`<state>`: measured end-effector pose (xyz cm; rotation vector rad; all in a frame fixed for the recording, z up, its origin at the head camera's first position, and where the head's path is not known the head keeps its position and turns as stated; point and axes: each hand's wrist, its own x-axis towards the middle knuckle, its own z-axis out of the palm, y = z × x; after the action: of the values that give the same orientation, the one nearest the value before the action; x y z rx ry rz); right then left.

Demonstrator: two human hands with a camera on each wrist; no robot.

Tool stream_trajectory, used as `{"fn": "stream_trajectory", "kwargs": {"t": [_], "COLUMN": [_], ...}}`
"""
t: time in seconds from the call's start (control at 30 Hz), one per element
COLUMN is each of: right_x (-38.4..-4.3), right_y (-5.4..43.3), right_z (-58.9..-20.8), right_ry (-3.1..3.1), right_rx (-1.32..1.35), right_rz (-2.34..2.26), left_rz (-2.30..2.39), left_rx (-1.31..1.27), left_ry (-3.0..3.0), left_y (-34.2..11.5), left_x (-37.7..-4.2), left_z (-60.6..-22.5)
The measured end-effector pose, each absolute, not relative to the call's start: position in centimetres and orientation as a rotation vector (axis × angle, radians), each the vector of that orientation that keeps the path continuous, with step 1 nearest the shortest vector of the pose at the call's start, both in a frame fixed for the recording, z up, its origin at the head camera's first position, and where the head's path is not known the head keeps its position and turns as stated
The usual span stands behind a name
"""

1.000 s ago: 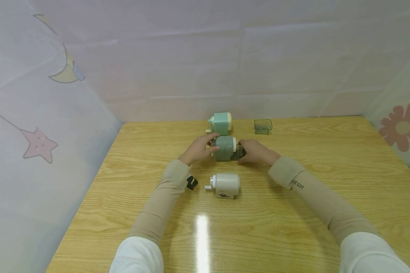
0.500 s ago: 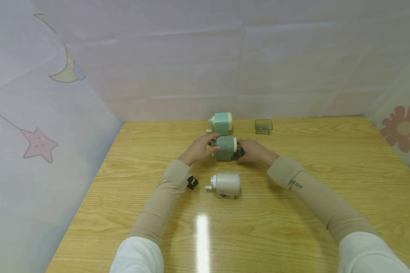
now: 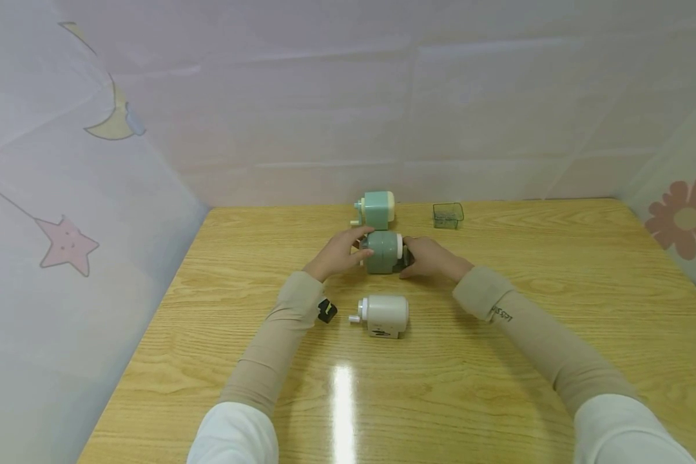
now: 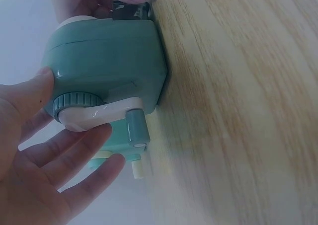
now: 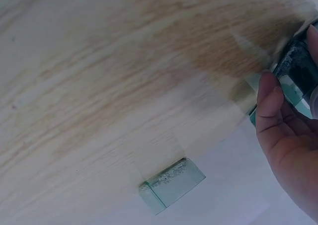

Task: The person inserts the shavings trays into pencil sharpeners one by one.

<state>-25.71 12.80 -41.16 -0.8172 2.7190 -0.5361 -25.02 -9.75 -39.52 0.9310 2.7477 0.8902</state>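
Observation:
A dark green crank pencil sharpener (image 3: 381, 252) stands on the wooden table, its crank handle (image 4: 102, 114) pointing left. My left hand (image 3: 339, 253) holds it at the crank end; in the left wrist view the thumb lies against the body and the other fingers curl below the crank. On the opposite side, my right hand (image 3: 432, 258) pinches the dark see-through shavings drawer (image 5: 297, 61) between thumb and fingers. That drawer sits partly in the sharpener's lower right side, with its outer end hidden by the fingers in the head view.
Close behind stands a teal sharpener (image 3: 376, 210). A clear drawer with shavings (image 3: 447, 216) lies at the back right. Nearer me is a cream-white sharpener (image 3: 386, 313), with a small black object (image 3: 327, 310) beside my left sleeve. A fabric-covered wall (image 3: 336, 129) borders the table's back.
My right hand has shifted slightly left with the drawer, and less of the drawer shows beside the sharpener. The left hand keeps its hold in place.

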Motion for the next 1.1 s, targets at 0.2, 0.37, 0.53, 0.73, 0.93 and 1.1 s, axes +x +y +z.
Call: {"fn": "stream_trajectory", "kwargs": {"t": [0.2, 0.37, 0.53, 0.73, 0.93, 1.1], "right_x": [-25.77, -25.75, -25.62, -25.62, -25.71, -25.64], "right_y": [12.81, 12.74, 12.69, 12.64, 12.55, 12.42], "right_z": [-41.46, -41.55, -41.54, -41.61, -41.75, -41.71], "right_ry": [2.732, 2.736, 2.733, 2.731, 2.721, 2.706], "right_rx": [-0.832, -0.818, -0.818, -0.836, -0.831, -0.826], "right_rz": [-0.546, -0.560, -0.580, -0.610, -0.646, -0.683], "left_rz": [0.893, 0.895, 0.897, 0.894, 0.889, 0.883], "left_rx": [0.928, 0.925, 0.926, 0.937, 0.937, 0.945], "left_ry": [2.747, 2.750, 2.752, 2.751, 2.757, 2.762], "left_y": [-9.71, -9.70, -9.66, -9.61, -9.61, -9.63], "left_x": [-24.96, -24.92, -24.84, -24.79, -24.73, -24.74], "left_z": [-39.48, -39.45, -39.38, -39.32, -39.25, -39.30]}}
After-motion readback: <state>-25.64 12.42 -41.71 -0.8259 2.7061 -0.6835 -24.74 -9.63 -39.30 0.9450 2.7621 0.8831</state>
